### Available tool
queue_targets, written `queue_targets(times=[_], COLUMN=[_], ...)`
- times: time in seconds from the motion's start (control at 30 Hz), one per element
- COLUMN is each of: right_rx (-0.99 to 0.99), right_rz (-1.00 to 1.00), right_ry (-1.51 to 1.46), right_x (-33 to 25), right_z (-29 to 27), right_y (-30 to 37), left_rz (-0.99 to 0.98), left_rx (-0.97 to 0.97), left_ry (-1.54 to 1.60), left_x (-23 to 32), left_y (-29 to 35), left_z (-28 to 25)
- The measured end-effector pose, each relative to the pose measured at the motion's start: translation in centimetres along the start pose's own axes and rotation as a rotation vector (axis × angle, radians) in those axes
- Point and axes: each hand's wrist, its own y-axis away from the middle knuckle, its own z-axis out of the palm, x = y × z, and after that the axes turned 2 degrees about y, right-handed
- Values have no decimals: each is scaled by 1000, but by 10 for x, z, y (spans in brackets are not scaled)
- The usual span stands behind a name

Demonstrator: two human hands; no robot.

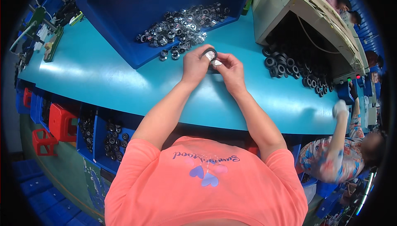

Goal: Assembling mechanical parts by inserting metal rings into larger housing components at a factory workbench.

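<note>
Over the near side of the blue tub, my two hands meet in front of me. My left hand [195,65] is closed round a black ring [213,50] that looks like a small tire. My right hand [233,72] pinches at the same ring from the other side. White wrapping covers both thumb tips. Something dark shows just below the fingers, too hidden to make out. Close to my left hand, small shiny wheel hubs [175,55] stand on the turquoise table [182,102].
Many clear and black hubs [178,27] fill the tipped blue tub [111,31]. Black rings [285,66] spill from a beige box-shaped machine [273,10] at the right. A co-worker in a patterned shirt [326,155] sits at the right. Red stools [62,122] stand at the left.
</note>
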Motion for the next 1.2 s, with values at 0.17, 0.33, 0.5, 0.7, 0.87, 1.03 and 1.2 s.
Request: queue_targets(times=[0.17,0.33,0.5,0.7,0.87,1.03,1.2], right_rx=[-28,-16,22,23,55,9,27], right_rz=[148,122,79,115,98,193,170], right_ry=[-164,-201,-123,-175,-92,-228,-197], right_x=[0,-8,3,13,18,7,14], right_z=[-8,-8,-10,-18,-18,-23,-23], right_y=[-10,-10,-13,-19,-22,-21,-24], left_rz=[-49,61,283,423,414,243,387], left_rx=[-124,-211,-168,-75,-56,-40,-33], left_ry=[87,9,-220,-488,-617,-102,-477], left_x=[-3,-4,-13,-11,-10,-11,-11], left_y=[-3,2,4,10,14,11,13], left_z=[-2,2,8,14,16,23,20])
